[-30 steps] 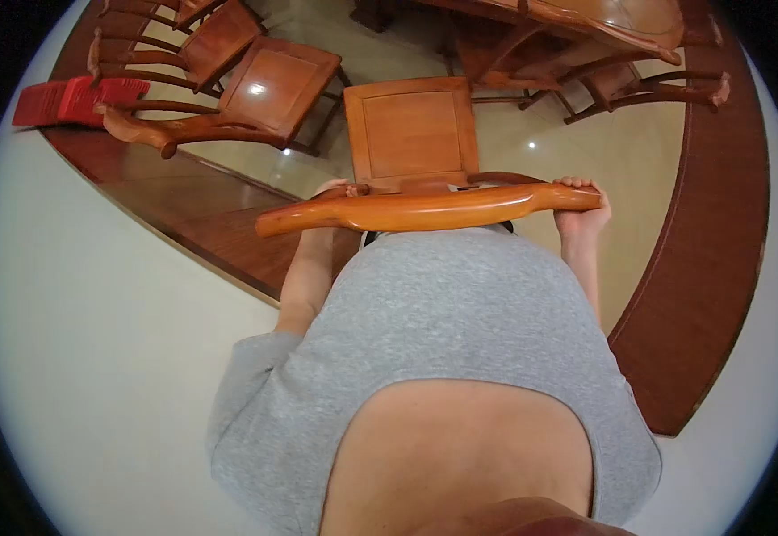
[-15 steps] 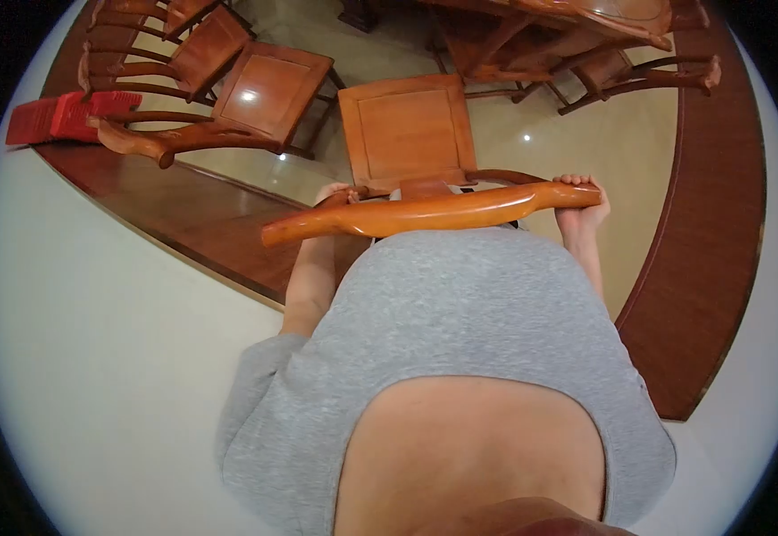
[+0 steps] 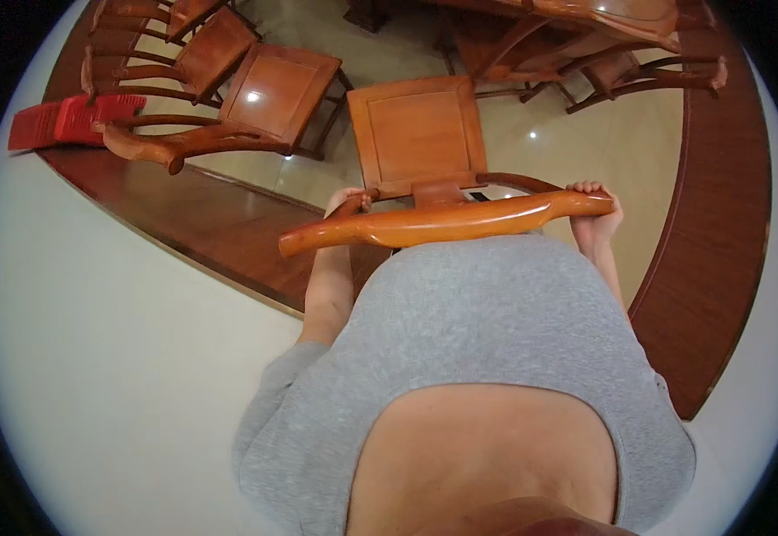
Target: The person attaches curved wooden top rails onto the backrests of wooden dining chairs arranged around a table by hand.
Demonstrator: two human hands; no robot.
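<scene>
A varnished wooden chair (image 3: 420, 134) is right in front of my body, its square seat facing away from me. Its curved top rail (image 3: 460, 221) runs across just ahead of my grey shirt. My left hand (image 3: 348, 202) is closed round a post of the backrest, below the rail's left part. My right hand (image 3: 596, 214) wraps the right end of the top rail, fingers over its upper side. The chair's legs are hidden beneath the seat.
More wooden chairs stand at left, the nearest chair (image 3: 282, 94) close to mine. A large wooden table (image 3: 532, 49) and another chair (image 3: 626, 80) are at upper right. Red plastic stools (image 3: 85, 121) sit at far left. Dark brown floor borders (image 3: 711, 241) edge the shiny tiles.
The chair, both hands and my body have shifted slightly right in view. The surrounding furniture has shifted a little too. Both hands keep their hold on the chair.
</scene>
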